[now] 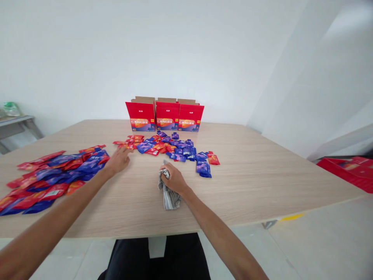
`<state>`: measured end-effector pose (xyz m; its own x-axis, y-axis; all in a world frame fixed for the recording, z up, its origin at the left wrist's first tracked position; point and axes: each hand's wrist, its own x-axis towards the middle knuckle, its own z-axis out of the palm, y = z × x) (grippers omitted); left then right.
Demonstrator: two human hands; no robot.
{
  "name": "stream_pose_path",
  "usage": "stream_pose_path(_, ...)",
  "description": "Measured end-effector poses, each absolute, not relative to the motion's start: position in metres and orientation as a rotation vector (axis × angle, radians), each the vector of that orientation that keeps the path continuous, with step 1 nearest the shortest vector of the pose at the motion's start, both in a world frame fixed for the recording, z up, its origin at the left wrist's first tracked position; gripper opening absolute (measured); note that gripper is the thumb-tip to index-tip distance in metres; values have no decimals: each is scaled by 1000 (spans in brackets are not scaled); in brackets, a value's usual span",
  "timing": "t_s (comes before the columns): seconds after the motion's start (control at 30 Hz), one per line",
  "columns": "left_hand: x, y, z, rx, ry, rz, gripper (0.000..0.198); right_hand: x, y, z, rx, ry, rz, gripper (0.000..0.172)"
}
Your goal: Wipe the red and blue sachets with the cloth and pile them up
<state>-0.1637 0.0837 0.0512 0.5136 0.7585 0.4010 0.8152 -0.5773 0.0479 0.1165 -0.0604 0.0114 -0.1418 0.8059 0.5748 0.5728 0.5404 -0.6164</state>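
Observation:
My right hand is closed around a striped grey and white cloth, which rests on the wooden table near its front middle. Farther left, my left hand reaches over the table with its fingers stretched out, close to a few red pouches. Beyond both hands lies a loose pile of blue pouches and red ones. A larger heap of red and blue pouches covers the table's left side, beside my left forearm. Two blue pouches and a red one lie to the right of my right hand.
Three red cartons with raised flaps stand in a row at the back of the table, before a white wall. At the far right is a red bin with red items. A small side table stands at far left.

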Motion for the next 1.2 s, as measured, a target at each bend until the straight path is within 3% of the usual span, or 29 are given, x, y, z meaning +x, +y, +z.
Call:
stream_pose_path(0.17, -54, 76, 11, -2983, -922, -506, 51, 130, -53, 15, -1139, -1590, 194, 12)
stream_pose_path(0.3, 11, 69, -7, -2966, -1063, -414, 59, 143, -48, 14, -1135, -1497, 165, 10)
stream_pose_path(0.4, 34, 67, -14, -2954, -1192, -400, 54, 148, -46, 12, -1139, -1492, 170, 11)
stream_pose_path(0.63, 33, 62, -15, -2929, -1211, -398, 38, 143, -49, 16, -1078, -1548, 174, 13)
stream_pose_path(1.2, -12, 29, -8, -2753, -1374, -393, 35, 146, -49, 16, -1138, -1521, 163, 11)
